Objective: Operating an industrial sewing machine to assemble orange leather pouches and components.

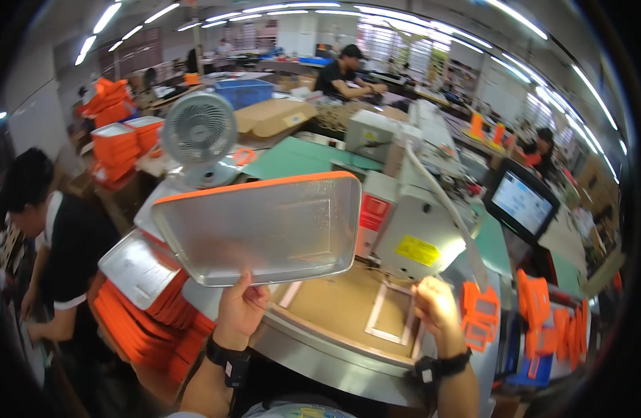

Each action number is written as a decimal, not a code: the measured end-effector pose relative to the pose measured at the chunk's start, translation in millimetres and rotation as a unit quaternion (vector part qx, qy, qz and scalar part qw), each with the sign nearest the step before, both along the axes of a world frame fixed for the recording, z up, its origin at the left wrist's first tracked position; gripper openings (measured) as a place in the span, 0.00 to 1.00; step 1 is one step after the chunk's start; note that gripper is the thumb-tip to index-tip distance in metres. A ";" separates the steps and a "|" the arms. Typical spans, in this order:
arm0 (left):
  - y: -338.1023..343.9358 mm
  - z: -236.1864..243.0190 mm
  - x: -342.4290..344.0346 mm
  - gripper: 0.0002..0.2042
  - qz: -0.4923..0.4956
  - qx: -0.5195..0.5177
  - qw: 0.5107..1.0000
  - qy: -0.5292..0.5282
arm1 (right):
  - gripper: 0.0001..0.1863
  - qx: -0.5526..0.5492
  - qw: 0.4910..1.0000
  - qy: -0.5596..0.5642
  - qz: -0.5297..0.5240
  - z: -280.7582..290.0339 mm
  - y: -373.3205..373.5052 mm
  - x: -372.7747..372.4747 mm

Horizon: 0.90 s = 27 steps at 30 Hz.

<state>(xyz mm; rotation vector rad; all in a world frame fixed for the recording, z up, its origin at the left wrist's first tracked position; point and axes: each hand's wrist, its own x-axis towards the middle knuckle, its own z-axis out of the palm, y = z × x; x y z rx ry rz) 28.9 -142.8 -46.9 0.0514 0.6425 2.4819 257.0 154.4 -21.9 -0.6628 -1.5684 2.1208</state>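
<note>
My left hand (242,310) pinches the lower edge of a shallow silver-lined tray (257,233) with an orange upper edge. The tray is tilted up, its silver inside facing me. My right hand (435,304) is closed in a fist under the lit head of a grey machine (421,233); whatever it may hold is hidden by the fingers. Below the hands lies a brown board (341,310) with a light rectangular frame (392,313) fixed on it. Flat orange cut-outs with windows (479,317) lie just right of my right hand.
Left of me is a stack of orange silver-lined trays (142,268). A grey fan (200,132) stands behind the held tray. A screen (521,202) is at the right, above more orange pieces (540,306). One co-worker (62,237) bends at the left; another (345,76) sits farther back.
</note>
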 end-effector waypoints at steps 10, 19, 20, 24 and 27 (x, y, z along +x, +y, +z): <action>-54.7 0.5 -32.3 0.04 0.065 0.040 0.992 -0.103 | 0.07 -0.070 0.996 0.056 0.003 -19.1 4.4 6.9; -38.7 -8.4 -46.8 0.28 -0.252 0.378 0.877 -0.158 | 0.09 -0.021 0.998 0.055 -0.005 -39.1 24.7 11.6; -38.5 -11.8 -45.6 0.28 -0.278 0.401 0.860 -0.150 | 0.08 -0.020 0.998 0.062 0.007 -38.5 25.2 11.5; -46.1 -16.2 -48.7 0.29 -0.288 0.353 0.884 -0.106 | 0.10 -0.066 0.996 0.051 -0.021 4.6 -17.5 4.7; -43.8 -28.6 -49.6 0.29 -0.286 0.360 0.885 -0.068 | 0.18 -0.081 0.996 0.037 -0.025 18.3 -28.4 1.2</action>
